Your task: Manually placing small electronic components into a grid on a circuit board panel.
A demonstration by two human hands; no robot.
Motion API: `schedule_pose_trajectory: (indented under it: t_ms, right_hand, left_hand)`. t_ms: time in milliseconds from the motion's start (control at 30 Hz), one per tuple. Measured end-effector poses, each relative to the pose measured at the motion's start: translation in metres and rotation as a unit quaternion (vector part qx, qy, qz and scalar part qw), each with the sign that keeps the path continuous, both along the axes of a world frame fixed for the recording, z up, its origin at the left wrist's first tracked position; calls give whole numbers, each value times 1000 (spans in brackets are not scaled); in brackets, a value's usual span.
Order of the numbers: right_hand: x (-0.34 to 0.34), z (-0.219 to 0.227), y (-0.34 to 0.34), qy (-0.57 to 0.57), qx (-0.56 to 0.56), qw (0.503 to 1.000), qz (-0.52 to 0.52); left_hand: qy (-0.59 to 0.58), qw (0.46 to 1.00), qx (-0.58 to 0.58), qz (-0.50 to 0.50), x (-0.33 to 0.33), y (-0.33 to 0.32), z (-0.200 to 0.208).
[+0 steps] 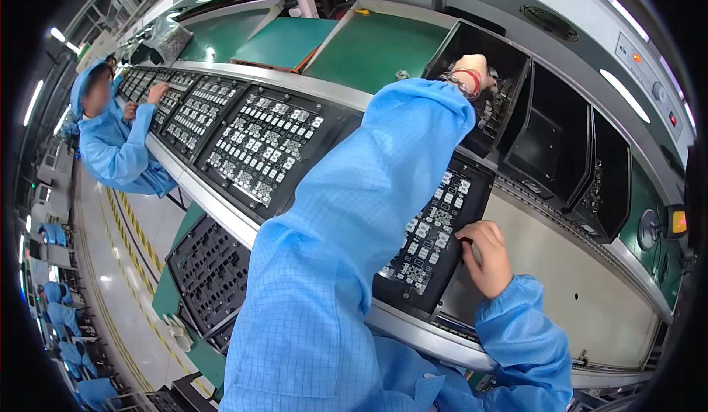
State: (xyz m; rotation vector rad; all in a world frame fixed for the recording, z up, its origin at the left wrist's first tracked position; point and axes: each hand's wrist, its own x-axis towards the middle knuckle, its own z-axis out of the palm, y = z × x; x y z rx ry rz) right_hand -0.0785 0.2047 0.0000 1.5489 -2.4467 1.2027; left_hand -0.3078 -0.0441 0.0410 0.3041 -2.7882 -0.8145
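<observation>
My left arm stretches across the work line, and my left hand (472, 74) reaches into a black bin (451, 43) of small metallic parts. A red band and a bracelet circle that wrist. Its fingers are hidden, so I cannot see what they hold. My right hand (488, 255) is closed at the right edge of a black tray (479, 194), its curled fingers and thumb gripping the rim. Rows of small white and silver electronic parts fill this tray, and my left sleeve covers part of it.
Two more black bins (549, 146) (608, 183) stand to the right. More filled trays (262, 146) run leftward to a co-worker (118, 132) in blue, whose hands are over one. A dark slotted tray (210, 272) lies on the near green table. A metal rail (221, 202) edges the line.
</observation>
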Motion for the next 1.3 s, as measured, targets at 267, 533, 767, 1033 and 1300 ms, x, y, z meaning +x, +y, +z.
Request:
schedule_pose_trajectory:
  t_ms: [267,533,767,1033,1300]
  right_hand:
    - [-3,-4,5,9,4,1000,-13]
    - [-3,-6,5,15,9,1000,0]
    - [-1,-5,2,27,16,999,22]
    - [-8,25,-1,4,-42,999,-22]
    - [-11,68,-68,-216,-179,960,-17]
  left_hand:
    - [14,626,776,-80,14,-10,13]
    - [84,522,849,3,30,-3,14]
    - [-14,642,764,-64,46,-13,12]
    - [-95,624,767,-117,171,8,46]
    - [-100,619,774,-94,257,13,38]
